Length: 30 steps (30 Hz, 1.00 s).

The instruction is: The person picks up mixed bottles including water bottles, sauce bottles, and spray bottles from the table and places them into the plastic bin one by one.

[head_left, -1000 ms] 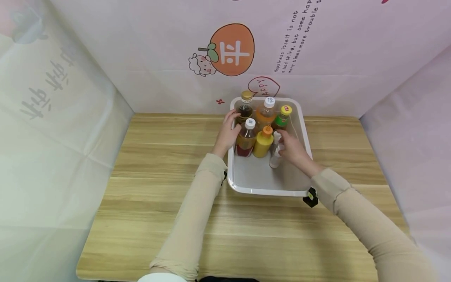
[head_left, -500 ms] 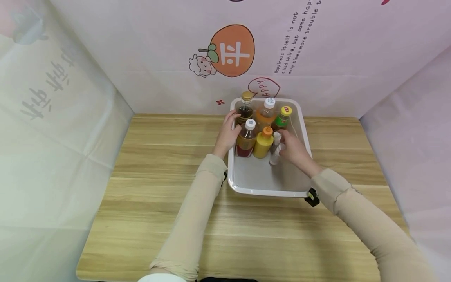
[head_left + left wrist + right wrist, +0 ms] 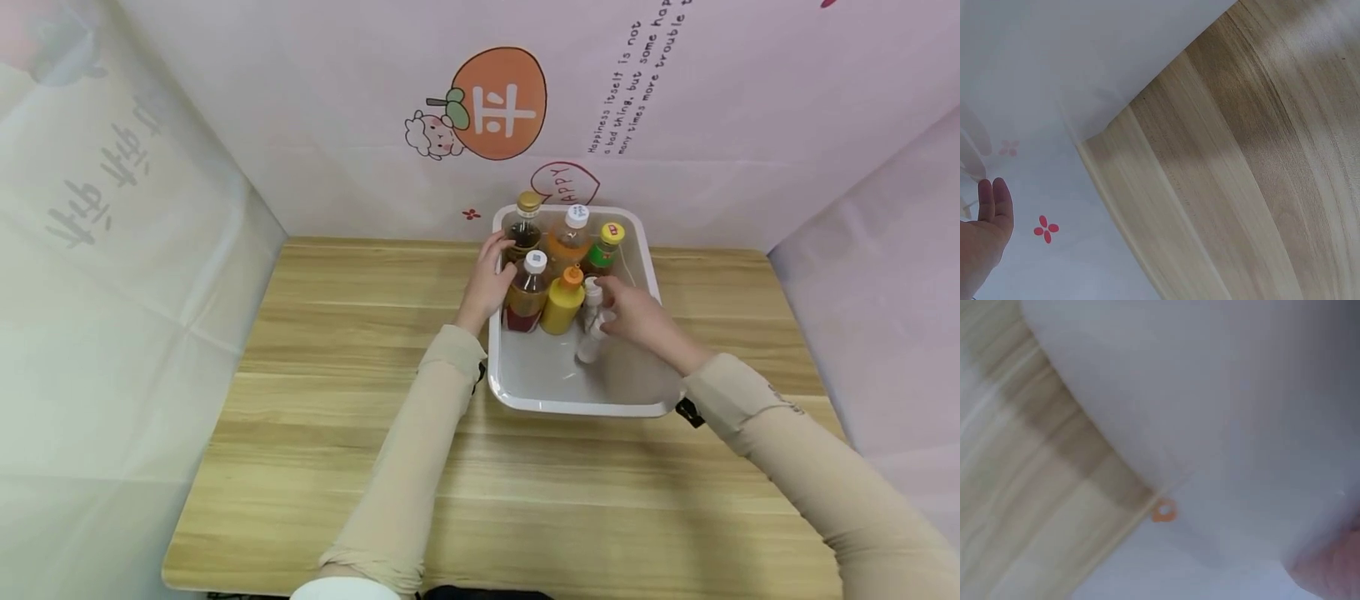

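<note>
A white plastic bin (image 3: 577, 408) holds several bottles. Over its left rim rests my left hand (image 3: 483, 287), its fingers loosely bent beside a dark gold-capped bottle (image 3: 522, 237) and its thumb near a white-capped bottle with red at its base (image 3: 527, 300). My right hand (image 3: 637, 317) reaches in from the right and pinches a small clear bottle with a white cap (image 3: 588, 348), which leans. Just behind it stands a similar small bottle (image 3: 592, 304), close to the index finger. Only part of the left hand (image 3: 988, 240) shows in the left wrist view.
A yellow squeeze bottle (image 3: 562, 308), an orange-filled bottle (image 3: 567, 246) and a yellow-capped green-labelled bottle (image 3: 603, 250) stand close together in the bin. Wooden table (image 3: 337, 333) surrounds it, with a printed cloth wall (image 3: 337, 125) behind. The right wrist view is blurred.
My right hand has shifted slightly right with the small bottle, which leans a little away from the other small bottle, now seen more fully. The left hand has stayed in place.
</note>
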Each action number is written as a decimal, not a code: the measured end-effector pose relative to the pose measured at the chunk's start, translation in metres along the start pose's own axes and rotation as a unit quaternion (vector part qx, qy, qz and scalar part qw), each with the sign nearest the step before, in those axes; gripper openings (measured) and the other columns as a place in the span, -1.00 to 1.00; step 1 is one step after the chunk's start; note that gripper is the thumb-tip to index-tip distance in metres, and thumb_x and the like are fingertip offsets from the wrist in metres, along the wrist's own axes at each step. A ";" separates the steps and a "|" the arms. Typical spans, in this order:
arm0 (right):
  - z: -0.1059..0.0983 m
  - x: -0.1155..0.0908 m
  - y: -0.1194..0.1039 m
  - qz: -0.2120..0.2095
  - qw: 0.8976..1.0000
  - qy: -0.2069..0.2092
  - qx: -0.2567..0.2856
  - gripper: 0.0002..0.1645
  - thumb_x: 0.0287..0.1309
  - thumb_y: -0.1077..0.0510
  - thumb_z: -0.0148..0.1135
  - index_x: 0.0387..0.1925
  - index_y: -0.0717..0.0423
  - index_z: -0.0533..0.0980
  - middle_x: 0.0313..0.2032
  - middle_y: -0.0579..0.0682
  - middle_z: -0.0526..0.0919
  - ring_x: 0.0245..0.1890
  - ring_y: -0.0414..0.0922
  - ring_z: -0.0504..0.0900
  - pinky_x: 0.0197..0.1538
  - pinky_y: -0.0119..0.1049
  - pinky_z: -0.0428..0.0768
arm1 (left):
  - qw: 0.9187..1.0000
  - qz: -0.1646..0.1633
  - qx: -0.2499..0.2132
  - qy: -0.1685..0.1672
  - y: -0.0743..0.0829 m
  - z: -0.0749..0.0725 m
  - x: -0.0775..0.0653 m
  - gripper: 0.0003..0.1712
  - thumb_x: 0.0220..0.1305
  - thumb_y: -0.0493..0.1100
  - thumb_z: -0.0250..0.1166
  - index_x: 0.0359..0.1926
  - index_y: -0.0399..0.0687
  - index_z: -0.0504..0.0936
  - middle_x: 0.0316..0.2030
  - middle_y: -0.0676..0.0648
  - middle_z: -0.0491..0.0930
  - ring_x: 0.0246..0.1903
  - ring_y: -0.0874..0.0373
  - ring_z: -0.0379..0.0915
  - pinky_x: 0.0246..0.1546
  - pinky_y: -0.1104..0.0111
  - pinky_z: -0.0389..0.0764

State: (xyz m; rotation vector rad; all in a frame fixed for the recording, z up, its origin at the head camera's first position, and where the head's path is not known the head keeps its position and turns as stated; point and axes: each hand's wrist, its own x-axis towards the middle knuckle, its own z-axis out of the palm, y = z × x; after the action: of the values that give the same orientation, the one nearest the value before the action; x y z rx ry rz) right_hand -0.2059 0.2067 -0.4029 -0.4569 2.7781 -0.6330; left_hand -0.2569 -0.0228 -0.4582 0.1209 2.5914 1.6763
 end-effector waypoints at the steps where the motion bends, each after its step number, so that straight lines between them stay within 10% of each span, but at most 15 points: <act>1: -0.003 0.000 -0.002 -0.002 1.000 0.000 -0.001 -0.19 -0.10 0.43 0.26 0.26 0.46 0.21 -0.11 0.41 0.55 -0.15 0.23 0.56 -0.09 0.06 0.58 | 1.000 0.000 -0.001 0.000 0.000 -0.001 0.000 -0.50 0.36 -0.24 -0.02 0.32 -0.03 0.33 0.48 0.13 -0.01 0.48 0.07 -0.07 0.49 0.16 0.06; 12: -0.029 0.017 -0.021 0.051 0.998 -0.039 -0.005 -0.16 0.00 0.35 0.28 0.32 0.40 0.14 -0.02 0.43 0.52 -0.04 0.28 0.53 0.01 0.11 0.56 | 1.000 -0.001 0.002 0.001 -0.001 -0.002 -0.003 -0.49 0.36 -0.24 -0.01 0.32 -0.04 0.33 0.48 0.10 0.00 0.49 0.04 -0.08 0.49 0.14 0.04; 30: -0.005 0.033 -0.007 0.113 0.993 -0.026 -0.015 -0.12 -0.11 0.45 0.09 0.34 0.40 0.10 -0.18 0.29 0.50 -0.24 0.11 0.48 -0.28 -0.15 0.52 | 1.000 0.006 -0.009 -0.001 0.002 -0.001 -0.003 -0.49 0.35 -0.25 -0.01 0.31 -0.08 0.33 0.48 0.08 0.01 0.48 0.05 -0.08 0.49 0.17 0.02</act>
State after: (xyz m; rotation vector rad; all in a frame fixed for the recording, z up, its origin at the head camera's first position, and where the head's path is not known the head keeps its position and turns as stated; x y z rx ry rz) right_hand -0.2363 0.1903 -0.4010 -0.1581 2.7385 -0.5206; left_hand -0.2540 -0.0234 -0.4556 0.1372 2.5794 1.7014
